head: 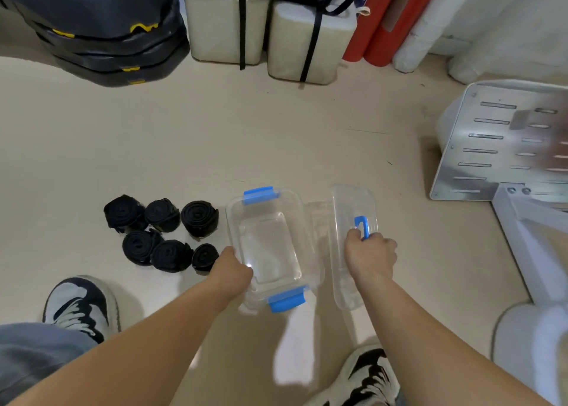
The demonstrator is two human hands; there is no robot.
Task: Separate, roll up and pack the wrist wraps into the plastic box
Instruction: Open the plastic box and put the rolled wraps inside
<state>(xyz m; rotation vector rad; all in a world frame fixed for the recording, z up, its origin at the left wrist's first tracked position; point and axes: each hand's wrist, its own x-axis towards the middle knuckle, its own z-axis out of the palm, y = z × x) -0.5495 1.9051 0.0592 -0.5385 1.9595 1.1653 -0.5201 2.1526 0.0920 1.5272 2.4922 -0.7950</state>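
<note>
Box open, and it's all set for packing! The left hand [235, 267] curls over the near left rim of the clear plastic box [270, 249], steadying it on the floor [215, 144]. The right hand [370, 255] is wrapped round the blue handle [362, 226] of the lid [347, 209], which is held just to the right of the box, off the opening. Nothing is inside the box yet.

Just to its left sit six black wrist wraps [163, 233], all rolled and huddled in two rows of three, the nearest one right by the left hand. They look soft and light, springy fabric that wants to unwind. My call is to squeeze round each coil with the loose tail pinned under the fingers. The box looks thin, light and slick, likely to skate on this floor, so a hand on the rim makes sense. Its blue clips [287, 299] sit unlatched at either end.
</note>
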